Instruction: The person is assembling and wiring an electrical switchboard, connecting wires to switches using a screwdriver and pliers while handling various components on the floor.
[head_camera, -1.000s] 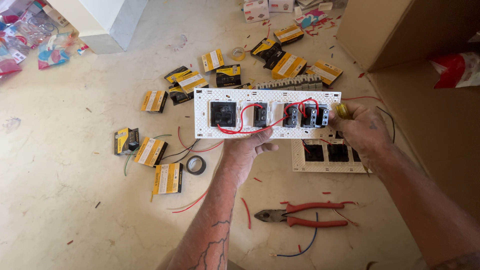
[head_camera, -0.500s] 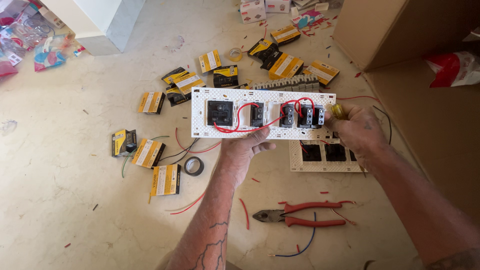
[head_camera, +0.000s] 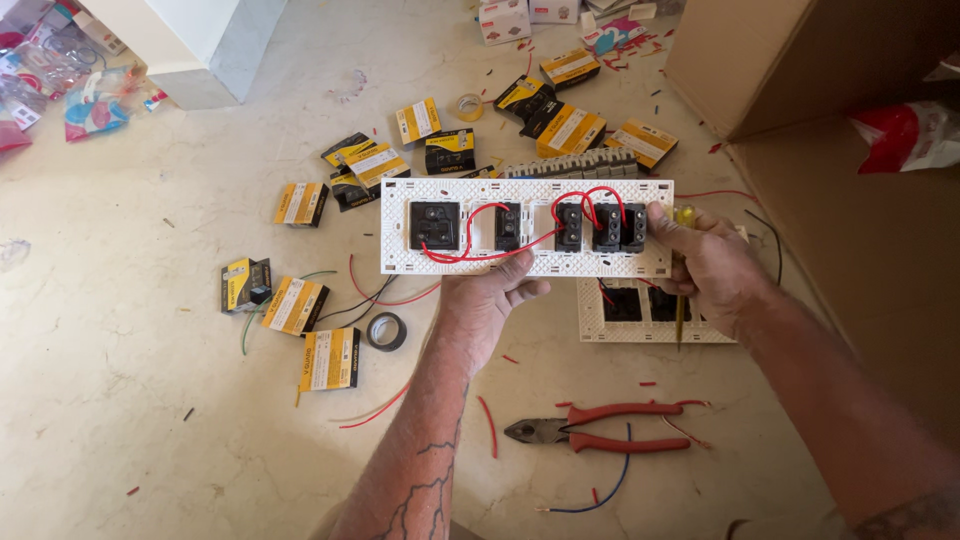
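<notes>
The left hand (head_camera: 480, 305) reaches under the white plate (head_camera: 527, 227), so most of its fingers are hidden behind it; only the thumb shows at the lower rim. The right hand (head_camera: 705, 265) covers the middle of the screwdriver (head_camera: 680, 320) and part of the second plate (head_camera: 655, 310). Both arms run off the bottom edge. The brown box (head_camera: 850, 150) is cut by the top and right edges. The print on the yellow packs (head_camera: 330, 358) is too small to tell.
</notes>
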